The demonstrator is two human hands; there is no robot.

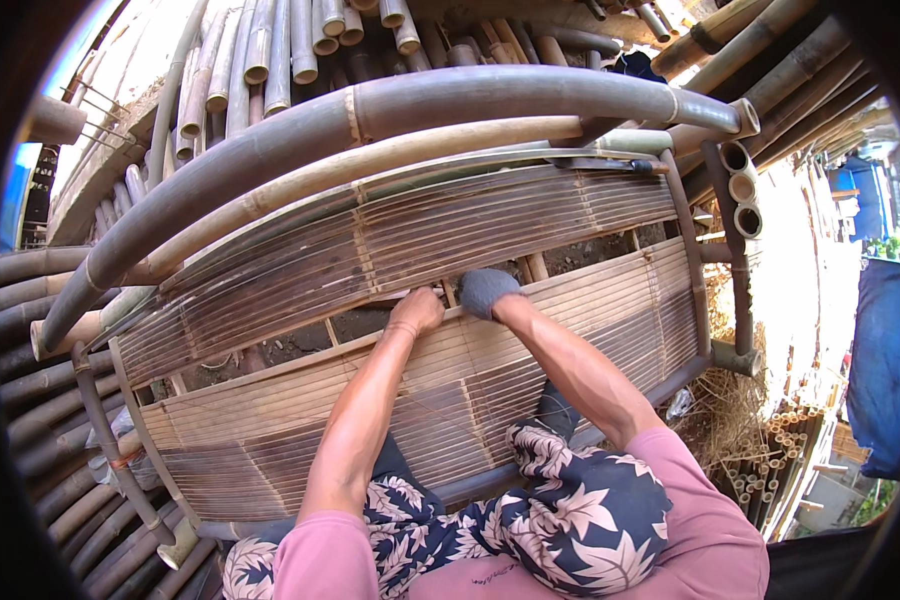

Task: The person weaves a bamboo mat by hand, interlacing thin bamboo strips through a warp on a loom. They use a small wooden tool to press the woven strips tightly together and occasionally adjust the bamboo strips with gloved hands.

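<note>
A long bamboo bench frame lies across in front of me, its seat made of two slatted bamboo panels, a far panel [270, 265] and a near panel [550, 345]. A gap between them shows dark ground and short crosspieces. My bare left hand [417, 311] is closed at the gap, by the near panel's far edge; a thin pale strip shows beside its fingers. Just right of it, my right hand [488, 291] wears a grey glove and is curled over the same edge. What either hand grips is hidden. A dark-bladed knife [610, 165] lies along the far panel's back edge.
A thick curved bamboo rail [420, 105] spans the bench's far side. Stacked bamboo poles [260, 50] lie beyond it, and more poles [50, 350] lie at the left. Cut bamboo tubes [770, 450] and a blue tarp [880, 360] are at the right.
</note>
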